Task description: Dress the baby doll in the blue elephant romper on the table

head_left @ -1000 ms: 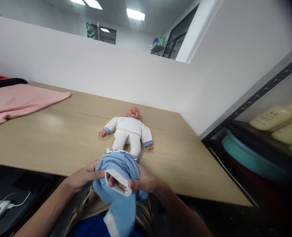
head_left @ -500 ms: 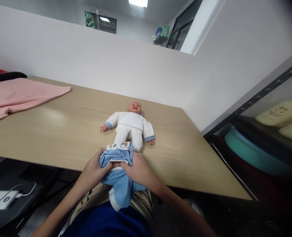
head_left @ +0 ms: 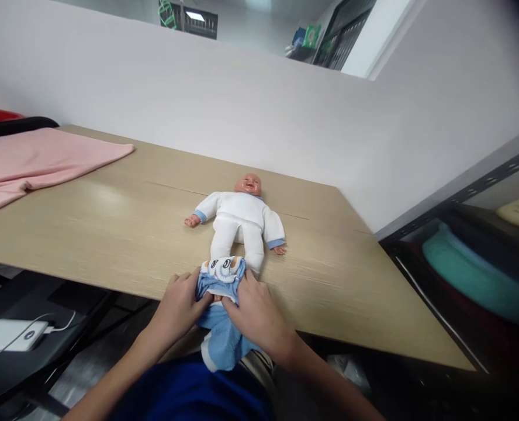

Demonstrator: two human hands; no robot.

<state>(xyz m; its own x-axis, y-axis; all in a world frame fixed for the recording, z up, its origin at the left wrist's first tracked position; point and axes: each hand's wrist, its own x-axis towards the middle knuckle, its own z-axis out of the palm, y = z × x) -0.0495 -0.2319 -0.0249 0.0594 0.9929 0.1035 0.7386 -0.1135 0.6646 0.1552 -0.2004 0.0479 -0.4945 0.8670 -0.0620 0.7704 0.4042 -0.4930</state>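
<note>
A baby doll (head_left: 242, 210) lies on its back on the table, head toward the wall. Its padded body and legs are white, with pale blue cuffs at the wrists. Bunched around its feet is a blue terry garment with a white animal-face print, which looks like baby trousers (head_left: 227, 336). My left hand (head_left: 178, 307) grips the gathered edge on one side, thumb inside the opening. On the other side my right hand (head_left: 259, 313) pinches it the same way. Between my thumbs a bit of the doll's foot shows. One blue leg with a white cuff hangs toward my lap.
The wooden table (head_left: 338, 286) ends at a white wall behind the doll. A pink cloth (head_left: 53, 155) lies at the left. Below the left edge, a white power bank (head_left: 11, 335) with a cable rests on a black surface. A teal basin (head_left: 474, 275) sits on the shelf at right.
My view has tilted down and shifted left. Both hands have moved slightly toward the doll, the trousers bunched closer about its feet, and the opening between my thumbs looks narrower.
</note>
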